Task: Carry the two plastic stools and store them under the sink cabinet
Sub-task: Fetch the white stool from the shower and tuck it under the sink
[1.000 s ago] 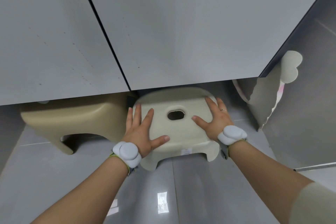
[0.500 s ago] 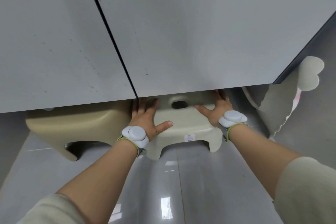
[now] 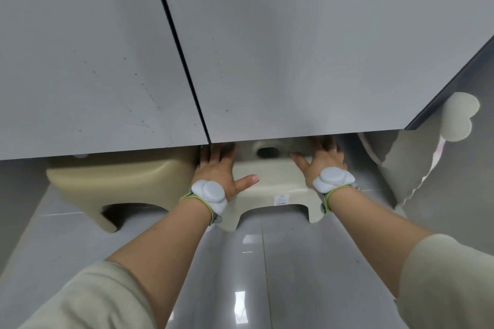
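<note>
Since a second ago the cream stool [image 3: 270,181] has slid farther back under the sink cabinet [image 3: 294,48], so that only its front half and the near edge of its handle hole show below the cabinet's lower edge. Both hands lie flat on its seat with fingers spread, closed around nothing: the left hand [image 3: 217,168] on the left side with the thumb pointing right, the right hand [image 3: 319,157] on the right side, fingertips of both hidden under the cabinet. A pale tracker is strapped to each wrist. The tan stool [image 3: 120,179] stands just beside it on the left, also partly under the cabinet, on the glossy grey floor [image 3: 294,262].
</note>
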Demonstrator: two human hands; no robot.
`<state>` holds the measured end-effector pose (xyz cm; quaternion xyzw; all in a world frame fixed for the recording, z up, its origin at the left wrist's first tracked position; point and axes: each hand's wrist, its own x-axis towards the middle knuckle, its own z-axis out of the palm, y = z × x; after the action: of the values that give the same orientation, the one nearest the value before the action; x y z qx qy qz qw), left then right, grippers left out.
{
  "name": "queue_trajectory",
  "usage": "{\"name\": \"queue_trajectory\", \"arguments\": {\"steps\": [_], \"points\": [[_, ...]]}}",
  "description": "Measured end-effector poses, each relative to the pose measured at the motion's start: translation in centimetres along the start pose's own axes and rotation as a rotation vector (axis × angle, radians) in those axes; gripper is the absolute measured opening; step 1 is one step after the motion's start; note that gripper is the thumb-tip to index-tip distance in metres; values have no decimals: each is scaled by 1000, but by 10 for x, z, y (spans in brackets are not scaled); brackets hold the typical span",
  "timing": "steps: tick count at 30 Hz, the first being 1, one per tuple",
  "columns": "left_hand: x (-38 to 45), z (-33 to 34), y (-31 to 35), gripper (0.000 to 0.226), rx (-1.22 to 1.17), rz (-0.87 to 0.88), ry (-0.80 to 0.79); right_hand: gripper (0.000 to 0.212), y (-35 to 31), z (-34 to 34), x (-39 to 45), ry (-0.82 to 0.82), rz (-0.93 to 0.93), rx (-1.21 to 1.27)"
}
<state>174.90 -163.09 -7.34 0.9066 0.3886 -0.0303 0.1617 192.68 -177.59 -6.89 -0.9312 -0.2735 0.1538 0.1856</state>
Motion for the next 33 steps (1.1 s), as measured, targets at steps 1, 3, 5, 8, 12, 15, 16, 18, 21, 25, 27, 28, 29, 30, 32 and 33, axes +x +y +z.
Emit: {"name": "queue_trajectory", "arguments": {"steps": [1,3,5,8,12,15,16,18,21,25,27,28,29,30,32,33], "points": [[-3,0,0,94,42,13,23,61,-4,2,-6,11,-20,-56],[-13,2,5,95,37,71,98,54,-12,8,-19,18,-94,-157],[-33,1,0,99,-113,116,168,51,-24,18,-35,0,-199,-173],[-76,-1,-26,88,-267,140,217,54,-47,35,-63,-56,-401,-12],[-119,0,-94,68,-525,-321,263,73,-96,59,-95,-130,-631,208],[-125,0,-125,65,-998,-721,264,70,-133,71,-104,-191,-676,216],[-121,0,-128,58,-1193,-771,281,65,-143,74,-106,-202,-685,204],[-108,-6,-134,41,-1460,-803,342,59,-160,80,-109,-217,-705,175],[-86,-15,-138,53,-1709,-717,349,61,-169,77,-101,-249,-707,88],[-77,-13,-131,55,-1925,-625,317,78,-172,66,-87,-304,-706,-6],[-77,-11,-127,50,-1936,-607,303,84,-171,63,-86,-339,-713,-13],[-77,-10,-127,49,-1930,-605,306,86,-170,62,-87,-340,-719,-14],[-79,-7,-129,47,-1926,-600,310,87,-170,63,-89,-339,-725,-15],[-81,-7,-128,44,-1913,-596,310,87,-168,63,-91,-337,-729,-17],[-87,-10,-132,39,-1897,-595,326,89,-168,66,-96,-337,-752,-8],[-89,-10,-130,38,-1897,-595,326,90,-166,66,-98,-335,-757,-10]]}}
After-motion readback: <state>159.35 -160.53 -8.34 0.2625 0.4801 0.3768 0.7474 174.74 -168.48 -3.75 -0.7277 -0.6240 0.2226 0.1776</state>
